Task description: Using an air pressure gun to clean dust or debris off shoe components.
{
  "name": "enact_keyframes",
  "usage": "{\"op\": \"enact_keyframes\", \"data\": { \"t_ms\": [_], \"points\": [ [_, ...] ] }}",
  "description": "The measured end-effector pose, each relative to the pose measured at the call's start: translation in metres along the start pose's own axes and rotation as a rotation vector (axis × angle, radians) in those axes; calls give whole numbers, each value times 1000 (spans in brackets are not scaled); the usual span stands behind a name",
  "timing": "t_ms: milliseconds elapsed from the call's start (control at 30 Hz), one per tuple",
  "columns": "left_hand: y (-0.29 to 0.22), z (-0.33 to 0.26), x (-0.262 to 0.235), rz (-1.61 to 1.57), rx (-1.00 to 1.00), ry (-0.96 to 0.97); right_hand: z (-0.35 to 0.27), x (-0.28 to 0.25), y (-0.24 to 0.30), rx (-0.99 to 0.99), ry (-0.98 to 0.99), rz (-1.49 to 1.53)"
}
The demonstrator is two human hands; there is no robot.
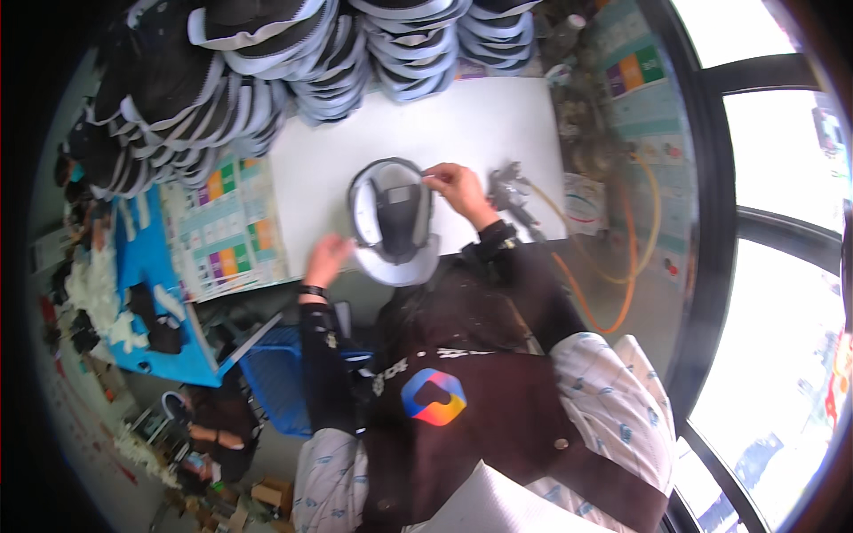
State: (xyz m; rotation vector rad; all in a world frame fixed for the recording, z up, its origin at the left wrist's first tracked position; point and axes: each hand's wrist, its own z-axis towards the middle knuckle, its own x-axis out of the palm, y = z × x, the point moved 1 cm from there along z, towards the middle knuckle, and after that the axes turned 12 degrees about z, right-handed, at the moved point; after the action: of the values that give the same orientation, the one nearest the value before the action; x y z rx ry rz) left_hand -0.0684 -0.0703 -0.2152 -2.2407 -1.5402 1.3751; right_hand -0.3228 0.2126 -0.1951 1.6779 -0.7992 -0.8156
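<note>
A dark and white cap (404, 213) lies upside down on the white table, its inside facing up and its pale brim pointing toward me. My right hand (455, 185) has thumb and fingers pinched at the cap's far right rim. My left hand (329, 259) hovers beside the brim's left side, apart from it, and its fingers are smeared by motion. A metal spray gun (509, 188) with a hose lies to the right of my right hand.
Tall stacks of similar dark caps with pale edges (413, 49) line the table's back and left. Orange and yellow hoses (633, 258) loop at the right, near a window frame (711, 222). A blue basket (275, 377) stands at lower left; farther off, another person (222, 426) works.
</note>
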Motion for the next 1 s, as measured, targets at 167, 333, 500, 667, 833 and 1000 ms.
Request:
{"op": "enact_keyframes", "data": {
  "t_ms": [167, 333, 500, 667, 833, 1000],
  "points": [
    [-71, 92, -28, -182, 380, -121, 1, 8, 21, 51, -13, 4],
    [-101, 127, -10, -184, 364, -145, 12, 4, 4, 165, -130, -6],
    [-93, 140, 4, -665, 28, 159, 25, 6, -16, 376, -170, 99],
    [-75, 163, 4, -842, -253, 461, 35, 7, -37, 692, -27, 921],
    [-59, 136, 28, -763, -94, 244, 24, 9, -37, 819, 49, 544],
    [-26, 42, 18, -804, -242, 425, 2, -21, -47, 830, -33, 619]
  ]
}}
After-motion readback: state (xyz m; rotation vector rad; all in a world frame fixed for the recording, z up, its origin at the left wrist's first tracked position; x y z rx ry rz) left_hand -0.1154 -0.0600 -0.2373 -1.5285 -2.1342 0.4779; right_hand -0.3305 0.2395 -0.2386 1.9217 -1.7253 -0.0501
